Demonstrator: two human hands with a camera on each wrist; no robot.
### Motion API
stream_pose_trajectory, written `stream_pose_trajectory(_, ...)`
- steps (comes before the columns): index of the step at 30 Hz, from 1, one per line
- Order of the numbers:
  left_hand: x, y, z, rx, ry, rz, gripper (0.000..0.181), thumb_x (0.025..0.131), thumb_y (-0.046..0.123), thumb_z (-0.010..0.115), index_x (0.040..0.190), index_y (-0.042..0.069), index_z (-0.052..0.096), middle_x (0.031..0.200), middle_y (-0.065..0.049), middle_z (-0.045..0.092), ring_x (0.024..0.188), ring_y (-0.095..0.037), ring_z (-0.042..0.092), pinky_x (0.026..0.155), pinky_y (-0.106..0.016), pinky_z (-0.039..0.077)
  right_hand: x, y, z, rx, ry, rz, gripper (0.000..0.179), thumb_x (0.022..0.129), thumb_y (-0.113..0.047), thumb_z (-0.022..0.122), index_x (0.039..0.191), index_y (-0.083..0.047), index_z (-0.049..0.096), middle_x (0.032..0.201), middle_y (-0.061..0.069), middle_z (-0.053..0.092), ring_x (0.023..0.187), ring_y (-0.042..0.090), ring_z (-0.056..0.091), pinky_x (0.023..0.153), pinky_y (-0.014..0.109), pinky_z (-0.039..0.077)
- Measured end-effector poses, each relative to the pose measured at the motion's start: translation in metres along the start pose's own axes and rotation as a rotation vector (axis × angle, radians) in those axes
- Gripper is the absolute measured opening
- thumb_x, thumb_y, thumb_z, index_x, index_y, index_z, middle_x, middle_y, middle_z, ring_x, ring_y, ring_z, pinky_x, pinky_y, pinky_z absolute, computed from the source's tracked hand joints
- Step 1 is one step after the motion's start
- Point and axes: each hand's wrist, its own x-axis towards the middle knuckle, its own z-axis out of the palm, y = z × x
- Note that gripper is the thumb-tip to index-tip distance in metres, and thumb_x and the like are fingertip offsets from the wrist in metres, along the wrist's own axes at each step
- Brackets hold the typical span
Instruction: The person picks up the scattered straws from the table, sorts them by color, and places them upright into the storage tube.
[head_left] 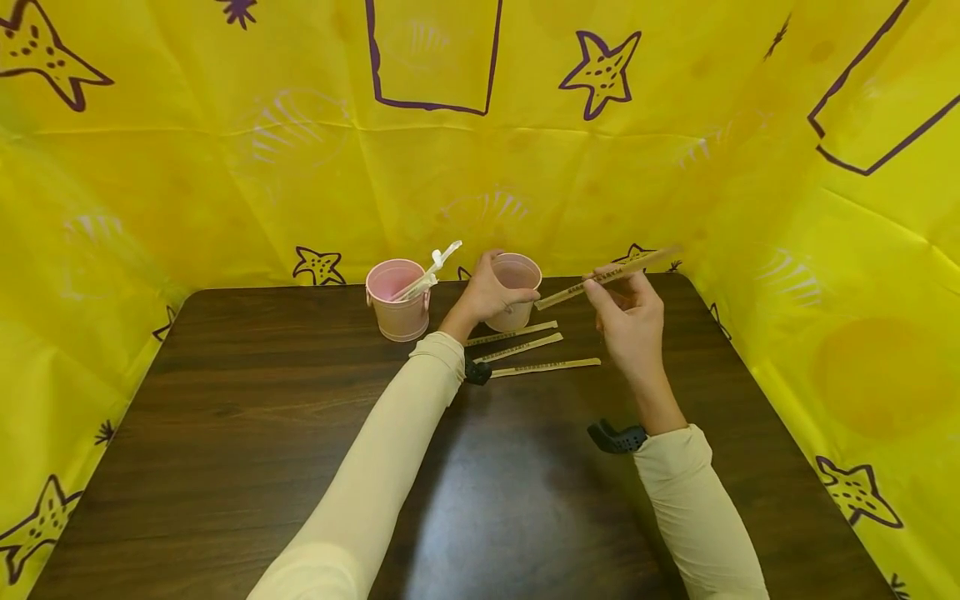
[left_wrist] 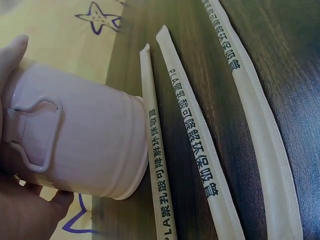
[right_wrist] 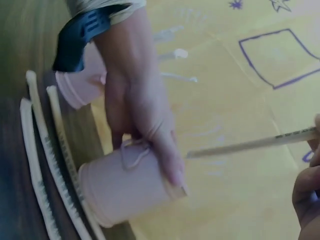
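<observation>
My left hand [head_left: 487,292] grips the rim of a small pink bucket [head_left: 516,318], which stands upright near the table's back edge. In the left wrist view, the bucket's wire handle [left_wrist: 56,132] hangs against its side. Right of the bucket, my right hand [head_left: 633,329] pinches a paper-wrapped straw [head_left: 558,296] around its middle. The straw slants, its lower end close to the bucket's rim. Three more wrapped straws [head_left: 546,367] with dark printed lettering lie in front of the bucket, partly hidden behind my left wrist.
A second pink bucket [head_left: 402,321] stands to the left, with white-wrapped straws [head_left: 422,283] leaning out of it. The dark wooden table [head_left: 247,433] is bordered at the back and sides by a yellow sheet [head_left: 300,200] printed with starfish.
</observation>
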Motion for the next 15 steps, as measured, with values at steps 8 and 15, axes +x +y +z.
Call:
stream_pose_trajectory(8, 0.0, -0.001, 0.0, -0.021, -0.009, 0.007, 0.111, 0.08, 0.038, 0.088, 0.16, 0.013, 0.015, 0.162, -0.016, 0.025, 0.14, -0.036, 0.043, 0.104, -0.049, 0.052, 0.028, 0.012, 0.02, 0.084, 0.057, 0.015, 0.013, 0.095, -0.012, 0.072, 0.108, -0.009, 0.069, 0.1, -0.005, 0.075, 0.042, 0.005, 0.042, 0.043, 0.017, 0.037)
stream_pose_trajectory(15, -0.001, 0.001, -0.001, 0.008, -0.009, 0.015, 0.115, 0.078, 0.047, 0.087, 0.16, 0.012, 0.016, 0.163, -0.014, 0.025, 0.149, -0.034, 0.034, 0.12, -0.051, 0.036, 0.043, 0.037, 0.033, 0.072, 0.024, 0.159, 0.03, 0.097, -0.012, 0.07, 0.12, 0.005, 0.062, 0.102, -0.006, 0.07, 0.041, 0.002, 0.039, 0.043, 0.015, 0.035)
